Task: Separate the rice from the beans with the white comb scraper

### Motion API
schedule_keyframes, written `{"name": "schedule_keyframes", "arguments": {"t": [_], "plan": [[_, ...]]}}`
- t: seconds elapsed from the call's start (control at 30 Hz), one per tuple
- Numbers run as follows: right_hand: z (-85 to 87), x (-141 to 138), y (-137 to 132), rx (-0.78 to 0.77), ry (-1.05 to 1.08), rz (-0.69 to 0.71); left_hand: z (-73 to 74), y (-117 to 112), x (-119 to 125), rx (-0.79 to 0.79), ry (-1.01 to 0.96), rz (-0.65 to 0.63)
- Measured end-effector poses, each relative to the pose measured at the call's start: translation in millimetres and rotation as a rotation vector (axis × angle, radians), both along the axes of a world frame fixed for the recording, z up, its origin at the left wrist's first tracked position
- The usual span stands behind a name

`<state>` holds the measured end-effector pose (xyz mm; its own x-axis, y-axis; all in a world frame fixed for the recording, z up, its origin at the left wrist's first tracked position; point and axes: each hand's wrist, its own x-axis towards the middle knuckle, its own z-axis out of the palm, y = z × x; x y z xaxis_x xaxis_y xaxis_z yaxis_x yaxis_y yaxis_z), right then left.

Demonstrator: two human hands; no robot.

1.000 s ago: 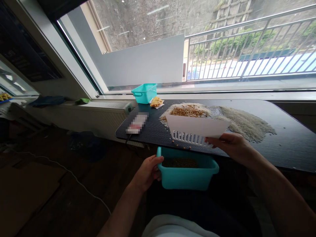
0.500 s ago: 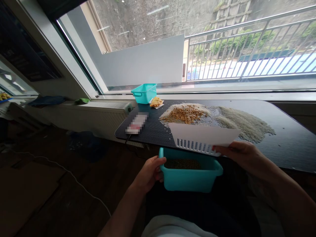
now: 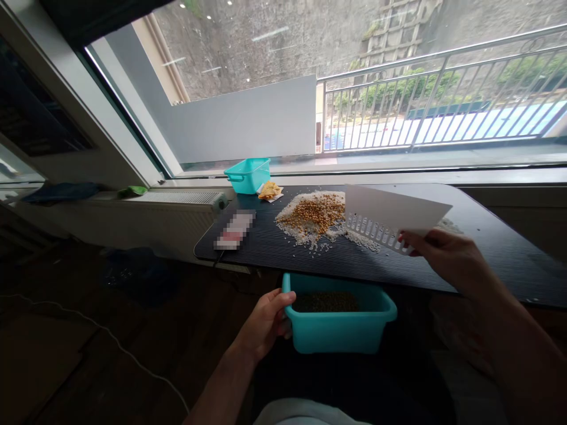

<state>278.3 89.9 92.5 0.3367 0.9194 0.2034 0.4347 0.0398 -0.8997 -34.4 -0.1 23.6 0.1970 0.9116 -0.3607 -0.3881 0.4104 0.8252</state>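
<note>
My left hand (image 3: 268, 319) grips the left rim of a teal plastic bin (image 3: 341, 330), thumb over the edge, held below the table's front edge. Small dark greenish-brown grains (image 3: 332, 301) cover its bottom. My right hand (image 3: 449, 254) pinches a white slotted sheet (image 3: 392, 206) by its lower right part, raised over the tabletop. To the left of the sheet lies a heap of yellow-brown beans (image 3: 316, 212) on spread white grains (image 3: 286, 227) that look like rice. A second pale grain pile (image 3: 449, 225) is mostly hidden behind the sheet.
On the black table (image 3: 266, 251), another teal bin (image 3: 250, 176) stands at the back left beside a yellowish folded item (image 3: 269, 190) on white paper. A blurred-out flat object (image 3: 234, 230) lies at the left edge. A radiator (image 3: 181, 215) and window stand behind.
My right hand has lifted the slotted sheet up and away from the bin, over the table and in front of the pale pile. My left hand still holds the bin. The view has shifted slightly.
</note>
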Motion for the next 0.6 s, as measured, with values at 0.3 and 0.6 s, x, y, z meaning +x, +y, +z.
{"name": "schedule_keyframes", "arguments": {"t": [0.3,0.6], "plan": [[-1.8,3.7,-11.0,0.032,0.051,0.033,2.3,0.6,1.1,-0.009,0.015,0.001],[-11.0,8.7,-31.6,-0.070,0.022,0.128,2.0,0.8,1.1,-0.011,0.009,-0.010]]}}
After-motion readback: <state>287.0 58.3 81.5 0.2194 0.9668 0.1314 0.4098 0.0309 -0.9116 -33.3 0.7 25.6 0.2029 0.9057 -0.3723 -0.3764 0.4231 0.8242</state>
